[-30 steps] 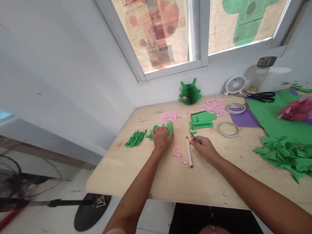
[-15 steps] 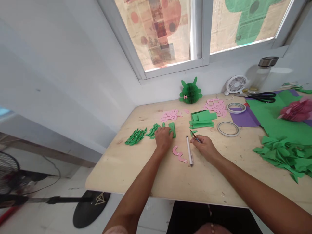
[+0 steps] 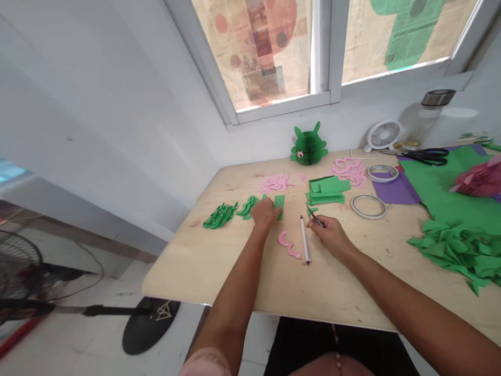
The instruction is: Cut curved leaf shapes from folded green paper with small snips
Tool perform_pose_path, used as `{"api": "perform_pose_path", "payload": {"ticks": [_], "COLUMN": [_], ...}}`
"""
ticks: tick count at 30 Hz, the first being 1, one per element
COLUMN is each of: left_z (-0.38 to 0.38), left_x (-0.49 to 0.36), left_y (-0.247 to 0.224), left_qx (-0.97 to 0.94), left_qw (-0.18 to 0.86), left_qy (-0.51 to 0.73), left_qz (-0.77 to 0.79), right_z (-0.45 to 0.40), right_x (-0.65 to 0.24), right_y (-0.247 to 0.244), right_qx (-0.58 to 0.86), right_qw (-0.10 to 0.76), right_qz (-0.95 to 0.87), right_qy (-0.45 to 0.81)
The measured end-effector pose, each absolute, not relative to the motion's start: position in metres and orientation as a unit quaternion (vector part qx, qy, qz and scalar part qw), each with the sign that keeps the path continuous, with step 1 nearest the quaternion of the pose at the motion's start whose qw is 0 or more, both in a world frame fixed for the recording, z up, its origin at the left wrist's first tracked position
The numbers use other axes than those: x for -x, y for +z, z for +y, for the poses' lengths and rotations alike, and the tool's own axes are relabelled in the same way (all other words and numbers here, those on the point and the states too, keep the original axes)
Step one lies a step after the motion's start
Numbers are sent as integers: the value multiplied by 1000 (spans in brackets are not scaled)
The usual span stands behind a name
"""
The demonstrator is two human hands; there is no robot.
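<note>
My left hand (image 3: 265, 213) is closed at the left edge of a green paper rectangle (image 3: 279, 207); what its fingers grip, if anything, is hidden. Small green cut pieces (image 3: 246, 207) lie just left of it. My right hand (image 3: 329, 232) is closed on a thin pointed tool (image 3: 315, 217), perhaps small scissors, its dark tip pointing up and left by a green scrap. A white pen (image 3: 305, 240) lies between the hands. Beside the pen is a wavy pink paper strip (image 3: 289, 245).
Folded green paper (image 3: 327, 190), pink cutouts (image 3: 275, 183) and tape rolls (image 3: 368, 207) lie farther back. A green paper figure (image 3: 309, 148) stands near the wall. At right are black scissors (image 3: 426, 156), a small fan (image 3: 384, 135) and a green scrap pile (image 3: 457, 250).
My left hand has drawn its fingers in and shifted slightly right beside the green rectangle. The right hand stays nearly in place with its tool. The view has shifted slightly.
</note>
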State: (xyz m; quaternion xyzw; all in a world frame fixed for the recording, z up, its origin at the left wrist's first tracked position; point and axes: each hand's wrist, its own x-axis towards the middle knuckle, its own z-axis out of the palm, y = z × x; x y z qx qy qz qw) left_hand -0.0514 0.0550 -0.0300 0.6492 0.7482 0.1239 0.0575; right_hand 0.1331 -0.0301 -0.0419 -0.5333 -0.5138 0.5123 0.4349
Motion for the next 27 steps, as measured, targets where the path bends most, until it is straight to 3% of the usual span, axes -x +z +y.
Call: {"api": "perform_pose_path", "payload": {"ticks": [12,19,27], "left_z": [49,39,20], "left_x": [45,38,17], "left_y": [-30,-20,-10], "left_qx": [-600,-561,-441], "left_qw": [195,413,668], "left_qy": [284,406,442], "left_qz": [722,592,406], "right_z": [-30,-29,-29], "right_x": [-135,-137,-143], "right_y": [-43,-42,-27], "right_qx": [516,511,500], "right_qw": [452,492,572], "right_qz": [-505,-464,-384], "right_qy": [524,531,524]}}
